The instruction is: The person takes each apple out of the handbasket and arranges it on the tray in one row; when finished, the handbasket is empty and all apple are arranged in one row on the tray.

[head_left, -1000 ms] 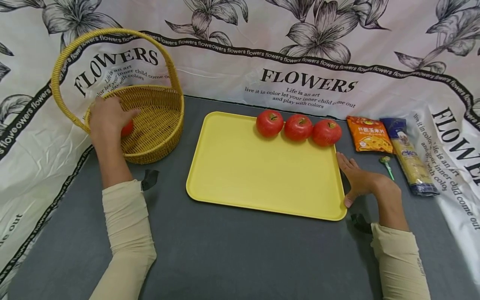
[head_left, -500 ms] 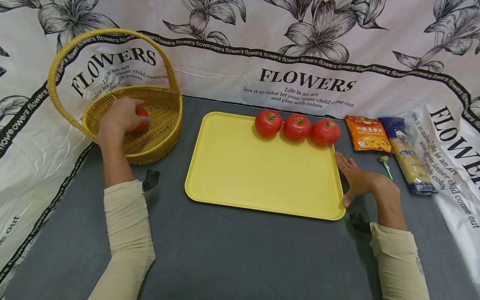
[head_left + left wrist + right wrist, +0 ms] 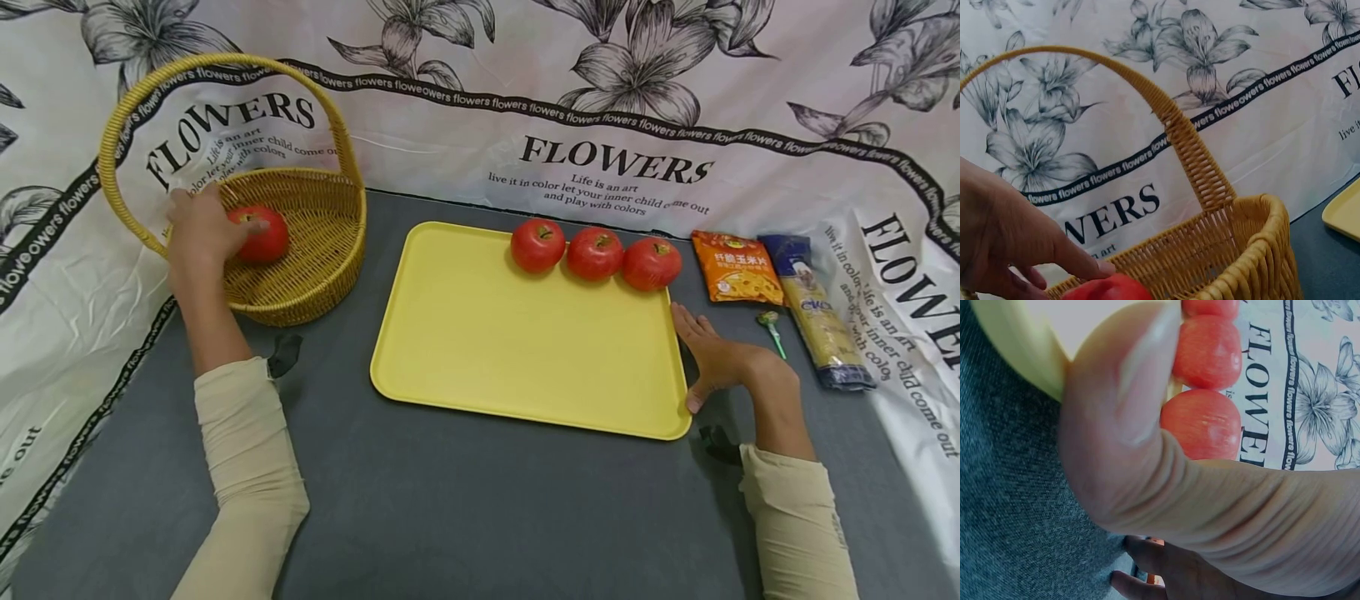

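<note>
A red apple point(image 3: 264, 237) lies in the yellow wicker basket point(image 3: 318, 242) at the left. My left hand point(image 3: 201, 233) is over the basket's left side, its thumb reaching across the apple. In the left wrist view, a fingertip lies at the top of the red apple point(image 3: 1113, 289), and most of the fruit is cut off by the frame. My right hand point(image 3: 723, 362) rests against the right edge of the yellow tray point(image 3: 525, 350), fingers and thumb spread. Three red apples point(image 3: 595, 253) stand in a row along the tray's far right edge.
Right of the tray lie an orange snack packet point(image 3: 738, 267), a long yellow-and-blue package point(image 3: 821, 321) and a small item with a green stick point(image 3: 772, 332). A tall basket handle point(image 3: 108, 158) arches above the left hand. Flower-printed sheeting point(image 3: 442, 158) rises behind the grey surface.
My left hand went rightward into the basket, then back toward its left rim. The basket apple moved with it and now shows more fully. The right hand stays in place.
</note>
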A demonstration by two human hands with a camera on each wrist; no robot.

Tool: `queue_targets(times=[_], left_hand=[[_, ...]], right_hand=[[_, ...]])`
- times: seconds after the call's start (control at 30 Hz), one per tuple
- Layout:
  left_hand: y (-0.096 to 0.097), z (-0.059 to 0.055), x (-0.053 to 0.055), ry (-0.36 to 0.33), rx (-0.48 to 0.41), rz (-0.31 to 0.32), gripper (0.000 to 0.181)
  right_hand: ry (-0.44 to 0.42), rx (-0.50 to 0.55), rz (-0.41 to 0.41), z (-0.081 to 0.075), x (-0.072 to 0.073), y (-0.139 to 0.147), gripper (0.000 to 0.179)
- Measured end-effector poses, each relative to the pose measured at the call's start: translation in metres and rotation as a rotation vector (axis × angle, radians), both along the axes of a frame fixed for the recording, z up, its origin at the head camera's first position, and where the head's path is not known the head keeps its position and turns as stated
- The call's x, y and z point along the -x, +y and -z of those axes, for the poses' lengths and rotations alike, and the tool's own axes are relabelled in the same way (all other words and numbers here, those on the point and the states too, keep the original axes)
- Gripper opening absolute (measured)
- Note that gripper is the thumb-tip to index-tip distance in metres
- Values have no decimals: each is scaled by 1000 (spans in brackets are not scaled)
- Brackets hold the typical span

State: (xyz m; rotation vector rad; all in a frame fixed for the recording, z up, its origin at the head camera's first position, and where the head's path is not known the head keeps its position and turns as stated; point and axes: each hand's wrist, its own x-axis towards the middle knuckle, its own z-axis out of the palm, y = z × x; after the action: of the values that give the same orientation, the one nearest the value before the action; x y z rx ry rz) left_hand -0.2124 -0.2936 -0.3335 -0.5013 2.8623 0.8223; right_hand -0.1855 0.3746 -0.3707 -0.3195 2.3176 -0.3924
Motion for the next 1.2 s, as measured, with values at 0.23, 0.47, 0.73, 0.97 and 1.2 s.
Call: queue_targets(times=[0.23,0.47,0.73,0.97,1.2], left_hand=[[-3,10,6,-99,42,193,85],[10,8,19,-74,2,370,87],[23,11,26,-82,0,391,96],[25,14,27,-57,1,324,95],[24,9,23,75,-50,272,93]], right_hand=[[0,4,-6,2,0,1,165],[5,2,-6,1,-1,1,164],[-5,-3,9,4,2,3,166],[-3,46,6,10,2,9,165],[0,7,-2,3,0,2,164]])
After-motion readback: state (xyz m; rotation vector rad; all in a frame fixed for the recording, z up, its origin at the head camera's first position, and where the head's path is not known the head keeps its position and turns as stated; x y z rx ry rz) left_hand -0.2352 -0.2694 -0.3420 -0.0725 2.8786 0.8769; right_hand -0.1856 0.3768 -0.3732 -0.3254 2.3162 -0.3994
